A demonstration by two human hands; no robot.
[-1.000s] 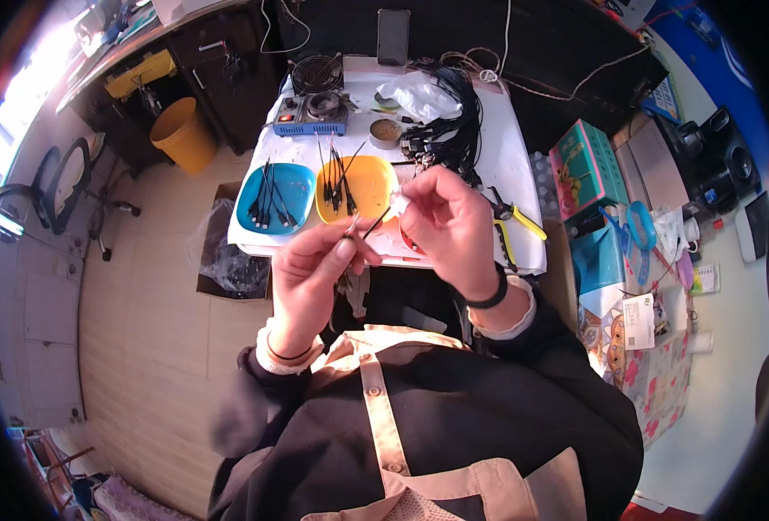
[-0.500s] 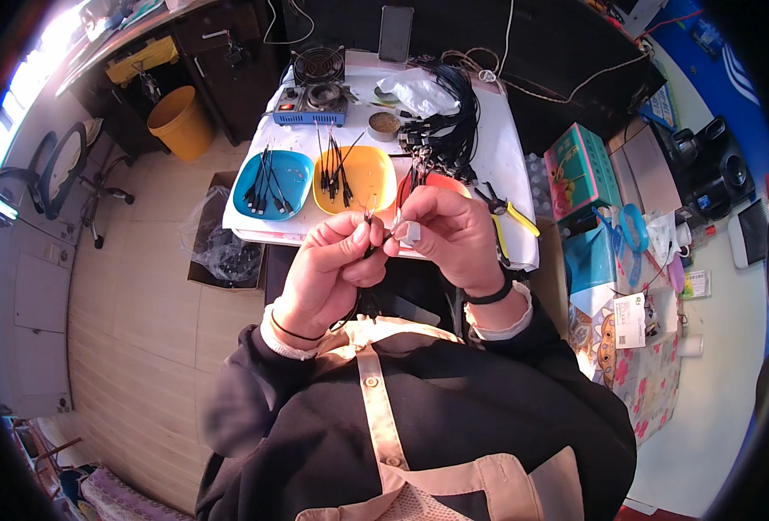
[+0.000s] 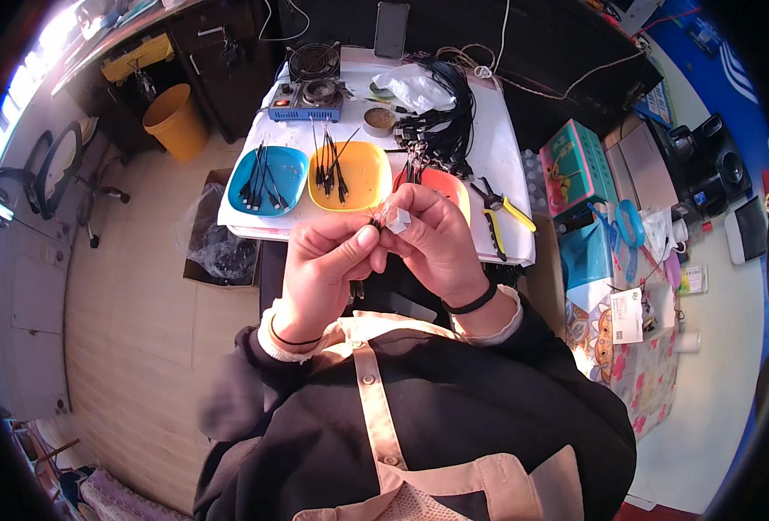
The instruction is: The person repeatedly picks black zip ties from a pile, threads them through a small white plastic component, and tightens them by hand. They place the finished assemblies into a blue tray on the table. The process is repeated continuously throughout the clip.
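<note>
Close together in front of my chest, both hands pinch one short black cable with thin bare wire ends (image 3: 377, 219). My left hand (image 3: 332, 256) grips its dark part between thumb and forefinger. My right hand (image 3: 439, 247) is closed at the wire ends, fingertips touching the left ones. A small white piece (image 3: 397, 220) shows at my right thumb tip; whether it is a wrap or held, I cannot tell. Beyond the hands stand a blue tray (image 3: 293, 165) and a yellow tray (image 3: 371, 165), each with several black cables, and a partly hidden red tray (image 3: 456, 193).
Yellow-handled wire pliers (image 3: 497, 217) lie on the white table (image 3: 506, 130), right of the trays. At the back are a blue soldering pot (image 3: 306, 108), a round tin (image 3: 379, 120), a black cable bundle (image 3: 461, 113) and a phone (image 3: 391, 30). A carton (image 3: 220, 269) stands left of the table.
My right hand has come lower and slightly left, its fingers more closed around the wire ends. My left hand remains nearly in place. The whole view has shifted slightly.
</note>
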